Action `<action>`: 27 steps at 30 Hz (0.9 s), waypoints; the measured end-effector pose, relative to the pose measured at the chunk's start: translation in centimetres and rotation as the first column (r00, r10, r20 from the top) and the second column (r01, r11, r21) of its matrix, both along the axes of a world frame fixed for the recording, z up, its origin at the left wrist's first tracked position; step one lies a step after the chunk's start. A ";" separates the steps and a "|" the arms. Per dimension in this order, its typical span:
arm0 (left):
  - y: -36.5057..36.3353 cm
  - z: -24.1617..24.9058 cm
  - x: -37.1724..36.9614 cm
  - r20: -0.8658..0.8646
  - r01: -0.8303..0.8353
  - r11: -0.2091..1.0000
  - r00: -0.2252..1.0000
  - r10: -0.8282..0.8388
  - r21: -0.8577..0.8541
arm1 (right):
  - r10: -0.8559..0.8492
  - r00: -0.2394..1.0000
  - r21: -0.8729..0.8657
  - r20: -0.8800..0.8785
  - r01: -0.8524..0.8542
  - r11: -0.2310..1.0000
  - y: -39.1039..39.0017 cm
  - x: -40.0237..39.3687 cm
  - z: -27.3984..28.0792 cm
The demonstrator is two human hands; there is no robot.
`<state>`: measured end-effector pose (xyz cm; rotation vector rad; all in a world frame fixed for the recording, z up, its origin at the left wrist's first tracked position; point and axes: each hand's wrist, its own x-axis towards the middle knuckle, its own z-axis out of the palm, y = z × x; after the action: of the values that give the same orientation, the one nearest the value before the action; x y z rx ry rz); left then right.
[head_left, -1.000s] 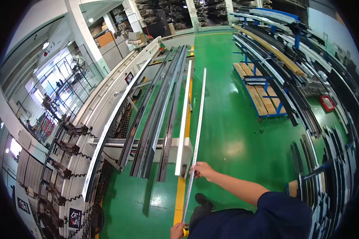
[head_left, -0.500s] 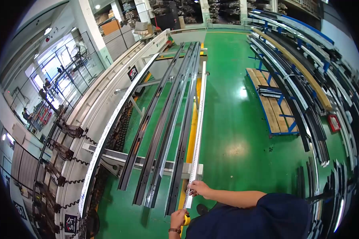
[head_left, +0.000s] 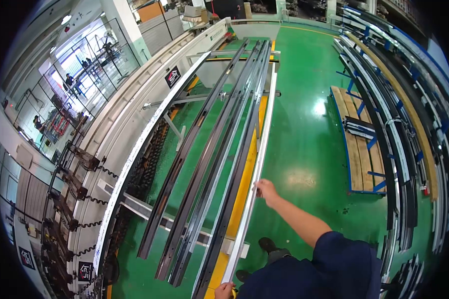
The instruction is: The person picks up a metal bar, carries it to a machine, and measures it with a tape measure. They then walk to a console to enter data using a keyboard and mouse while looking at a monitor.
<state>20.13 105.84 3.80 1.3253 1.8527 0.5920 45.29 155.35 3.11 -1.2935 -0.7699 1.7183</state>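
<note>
A long white profile (head_left: 258, 172) runs away from me along the right side of several long dark profiles (head_left: 197, 184) on support arms. My right hand (head_left: 267, 191) is at its right edge partway along, fingers closed on that edge. Down at the bottom of the view, my left hand (head_left: 224, 290) is closed beside the near end of the white profile. A bit of the yellow tape measure (head_left: 234, 294) shows at that hand, mostly hidden. No drawn-out tape can be made out clearly.
To the left stands a long machine bed (head_left: 134, 107) with coiled hoses and a white-topped rail (head_left: 129, 167). A yellow beam (head_left: 238, 207) lies below the profiles. On the right are a wooden-topped cart (head_left: 356, 149) and racks of long profiles (head_left: 394, 134). People stand far left.
My right hand has moved forward along the white profile, away from my left hand. The view has shifted, and the tape drawn out along the profile no longer shows clearly.
</note>
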 end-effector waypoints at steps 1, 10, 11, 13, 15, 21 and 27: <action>0.2 -1.9 0.2 -0.096 0.078 0.972 0.994 -0.058 0.222 | -0.014 1.000 0.023 0.012 0.014 1.000 3.5 0.9 -0.7; 9.5 1.9 6.4 0.152 -0.278 0.958 0.946 0.285 -0.065 | -0.097 0.995 0.049 0.032 0.096 0.994 19.1 5.1 -0.9; 11.6 4.5 7.1 0.176 -0.301 0.944 0.930 0.322 -0.135 | -0.101 0.994 0.049 0.035 0.099 0.994 19.9 5.4 -1.2; 13.6 6.1 7.8 0.189 -0.302 0.934 0.922 0.337 -0.189 | -0.114 0.993 0.051 0.031 0.112 0.992 21.0 5.9 -1.3; 14.7 6.3 8.1 0.174 -0.270 0.950 0.939 0.296 -0.157 | -0.120 0.993 0.050 0.018 0.119 0.992 22.0 6.6 -1.5; 16.3 7.7 9.0 0.174 -0.255 0.943 0.940 0.293 -0.213 | -0.168 0.984 0.015 0.063 0.168 0.986 24.3 8.4 -2.2; 15.4 7.6 9.0 0.158 -0.243 0.904 0.936 0.313 -0.351 | -0.196 0.979 0.043 0.060 0.193 0.980 25.3 9.0 -4.0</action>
<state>29.15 121.28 11.37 0.7543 1.8783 0.5204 54.27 180.67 -0.94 -1.3577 -0.6840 1.5069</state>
